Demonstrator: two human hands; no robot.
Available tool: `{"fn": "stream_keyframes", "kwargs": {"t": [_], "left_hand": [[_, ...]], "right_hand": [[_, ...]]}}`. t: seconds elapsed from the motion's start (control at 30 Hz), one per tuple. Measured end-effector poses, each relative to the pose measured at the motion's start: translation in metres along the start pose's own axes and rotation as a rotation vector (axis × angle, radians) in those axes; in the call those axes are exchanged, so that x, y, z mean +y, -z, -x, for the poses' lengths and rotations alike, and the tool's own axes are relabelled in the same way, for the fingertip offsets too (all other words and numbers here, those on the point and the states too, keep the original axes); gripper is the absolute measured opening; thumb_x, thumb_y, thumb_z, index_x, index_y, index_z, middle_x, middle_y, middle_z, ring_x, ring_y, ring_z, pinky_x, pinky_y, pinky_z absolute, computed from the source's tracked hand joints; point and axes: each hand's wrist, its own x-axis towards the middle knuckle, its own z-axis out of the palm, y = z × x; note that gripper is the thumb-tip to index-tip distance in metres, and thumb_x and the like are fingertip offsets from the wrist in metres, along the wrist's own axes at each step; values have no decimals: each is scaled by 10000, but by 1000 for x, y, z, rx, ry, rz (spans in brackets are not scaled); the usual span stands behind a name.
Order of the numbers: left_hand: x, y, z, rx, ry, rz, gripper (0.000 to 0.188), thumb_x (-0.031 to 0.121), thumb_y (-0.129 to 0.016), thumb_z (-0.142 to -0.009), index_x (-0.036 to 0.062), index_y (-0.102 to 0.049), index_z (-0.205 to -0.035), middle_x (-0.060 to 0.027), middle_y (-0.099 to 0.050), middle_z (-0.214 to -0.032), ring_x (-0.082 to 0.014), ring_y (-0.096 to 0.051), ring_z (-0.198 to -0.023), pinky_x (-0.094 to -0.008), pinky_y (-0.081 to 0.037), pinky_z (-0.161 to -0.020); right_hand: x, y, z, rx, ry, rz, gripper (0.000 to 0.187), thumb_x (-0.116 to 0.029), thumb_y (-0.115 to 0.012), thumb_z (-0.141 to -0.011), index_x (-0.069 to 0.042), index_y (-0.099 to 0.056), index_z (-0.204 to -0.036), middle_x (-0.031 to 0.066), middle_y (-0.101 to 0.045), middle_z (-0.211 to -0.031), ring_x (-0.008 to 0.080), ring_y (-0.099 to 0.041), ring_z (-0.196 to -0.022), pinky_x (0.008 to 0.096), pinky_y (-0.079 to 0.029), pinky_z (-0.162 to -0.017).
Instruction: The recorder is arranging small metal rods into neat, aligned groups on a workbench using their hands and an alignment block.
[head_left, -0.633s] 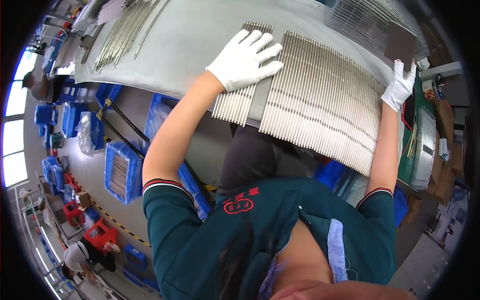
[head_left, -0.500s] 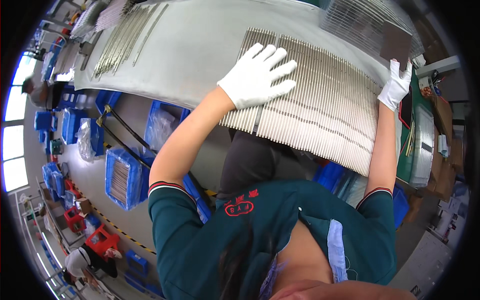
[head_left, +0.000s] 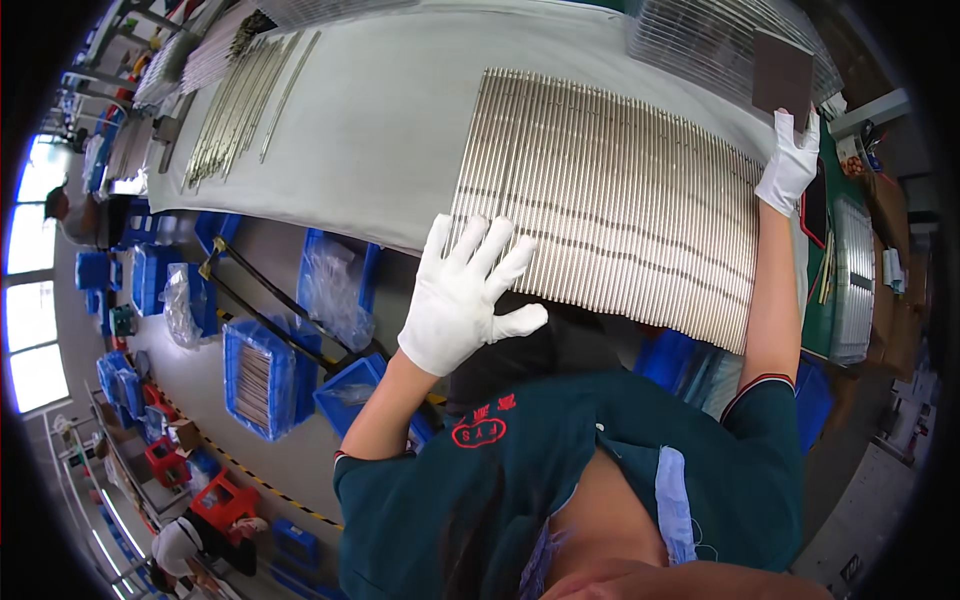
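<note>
A wide row of thin silvery metal rods [head_left: 620, 200] lies side by side on the table, with dark bands crossing them. My left hand [head_left: 462, 295], in a white glove, is open at the row's near left corner. Its spread fingertips overlap the rod ends, and the thumb points right. At the row's far right end, my gloved right hand [head_left: 790, 165] pinches a dark brown square sheet [head_left: 783, 75] by its lower edge. I cannot make out the sheet's material.
Loose rods [head_left: 235, 110] lie at the table's far left. The pale table covering [head_left: 380, 120] spreads between them and the row. Clear-wrapped rods [head_left: 720, 40] stand at the far right. Blue crates [head_left: 262, 375] are on the floor at left. Other people [head_left: 190, 545] work farther off.
My left hand has moved from the top of the rods toward me, to their near left corner. The gap near the row's left end has closed. My right hand still holds the sheet.
</note>
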Motion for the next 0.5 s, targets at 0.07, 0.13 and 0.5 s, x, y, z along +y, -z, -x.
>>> {"fn": "stream_keyframes", "kwargs": {"t": [0.07,0.13,0.5], "left_hand": [[-5,0,6,28,14,-22,745,688,-509,-916,55,-590,-1299,-193,-583,-1264,-379,-553,-1141,-577,-396,-1033],[-13,0,16,58,46,-69,715,666,-539,-910,88,-578,-1329,-182,-580,-1281,-386,-551,-1175,-625,-396,-1031],[-20,11,26,-38,170,-43,733,631,-578,-905,60,-545,-1364,-166,-582,-1344,-396,-546,-1216,-646,-365,-1081]], "right_hand": [[4,2,-1,0,51,-2,493,-177,-772,-949,-13,-603,-1382,58,-693,-1239,144,-646,-1094,292,-499,-984],[3,1,1,4,44,-18,493,-178,-773,-948,-16,-604,-1382,60,-693,-1239,144,-648,-1085,293,-501,-980],[3,1,0,-7,29,23,501,-196,-770,-952,-38,-603,-1397,61,-700,-1233,138,-645,-1070,290,-499,-971]]}}
